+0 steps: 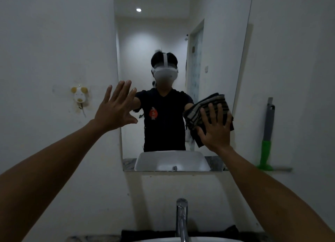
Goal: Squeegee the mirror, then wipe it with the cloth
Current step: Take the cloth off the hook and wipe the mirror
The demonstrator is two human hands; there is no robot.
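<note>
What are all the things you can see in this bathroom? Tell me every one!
mirror: one, frameless, on the white wall above the basin
cloth: one, dark with pale stripes, folded, pressed flat on the mirror's lower right
squeegee: one, grey with a green handle, standing against the wall right of the mirror
animal-shaped hook: one, white and yellow, on the wall left of the mirror
tap: one, silver, bottom centre
basin: one, white, only its rim shows at the bottom edge
left hand: one, fingers spread, at the mirror's left edge
right hand: one, fingers straight, pressing the cloth
</note>
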